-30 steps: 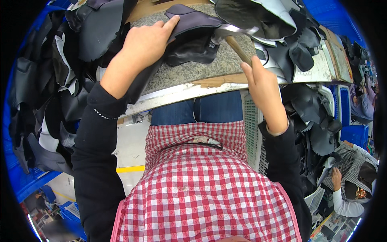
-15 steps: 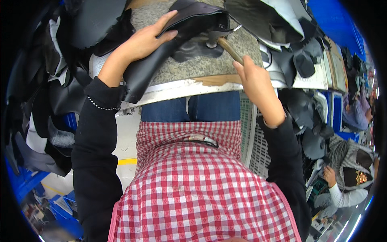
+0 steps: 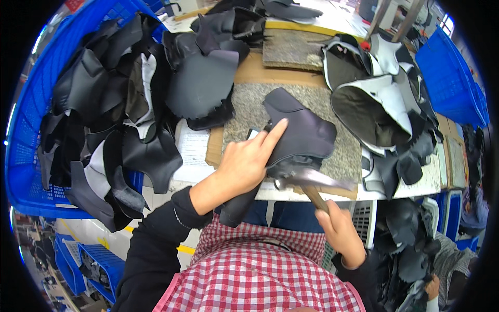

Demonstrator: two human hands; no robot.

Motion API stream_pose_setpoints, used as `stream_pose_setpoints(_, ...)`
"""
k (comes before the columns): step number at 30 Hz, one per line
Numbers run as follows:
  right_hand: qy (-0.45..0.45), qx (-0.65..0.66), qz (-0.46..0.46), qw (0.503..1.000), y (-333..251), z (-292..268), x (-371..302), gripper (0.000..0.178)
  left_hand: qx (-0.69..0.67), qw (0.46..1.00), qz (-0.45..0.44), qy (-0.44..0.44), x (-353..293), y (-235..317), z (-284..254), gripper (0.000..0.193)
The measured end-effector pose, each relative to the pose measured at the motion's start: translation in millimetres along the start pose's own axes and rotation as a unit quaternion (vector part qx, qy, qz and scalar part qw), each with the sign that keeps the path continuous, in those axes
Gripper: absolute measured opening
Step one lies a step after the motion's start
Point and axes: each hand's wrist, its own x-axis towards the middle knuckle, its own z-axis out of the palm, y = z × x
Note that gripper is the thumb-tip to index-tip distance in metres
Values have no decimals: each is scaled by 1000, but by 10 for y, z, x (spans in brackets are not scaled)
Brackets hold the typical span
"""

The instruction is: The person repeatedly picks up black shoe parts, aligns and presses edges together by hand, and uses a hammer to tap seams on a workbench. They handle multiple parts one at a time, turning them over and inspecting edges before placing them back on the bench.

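A black leather boot upper [image 3: 305, 127] lies on the speckled grey slab [image 3: 244, 101] in front of me, its dark shaft hanging over the front edge of the table. My left hand [image 3: 247, 160] is on the upper, index finger stretched along the leather and the other fingers partly hidden. In my right hand [image 3: 340, 231] is a hammer [image 3: 313, 196], gripped by its wooden handle. Its metal head is smeared by motion, close to the near edge of the upper; whether it touches cannot be made out.
On the left, a big blue crate [image 3: 31, 200] overflows with black leather pieces. Further uppers [image 3: 202, 86] are heaped left of the slab. Grey-lined uppers [image 3: 371, 114] are piled at the right. A second slab [image 3: 291, 49] lies behind. Another person's hand [image 3: 432, 286] shows at lower right.
The view has tilted up, showing more of the table. The upper has turned over to lie on the slab, with my left hand further along it. The hammer is now nearer the front edge.
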Motion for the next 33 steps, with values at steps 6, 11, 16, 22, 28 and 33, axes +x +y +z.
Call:
stream_pose_setpoints(6,70,36,-46,996,33,-182,95,34,119,956,-16,268,2074,-69,-1132,69)
stream_pose_setpoints(11,70,70,-5,995,259,-132,164,35,29,955,173,241,1790,-297,-1575,82)
stream_pose_setpoints(16,51,115,53,991,574,-76,136,38,80,945,-45,313,148,-804,-705,72)
stream_pose_setpoints(22,2,158,62,986,474,73,166,36,-122,885,-218,393,38,-1635,-820,66)
stream_pose_setpoints(28,6,117,-27,993,143,347,-2,34,-203,856,-410,240,1053,-2613,-938,79)
stream_pose_setpoints(33,21,4,-17,1000,57,184,-270,32,182,901,-225,323,1253,-1846,-1565,55)
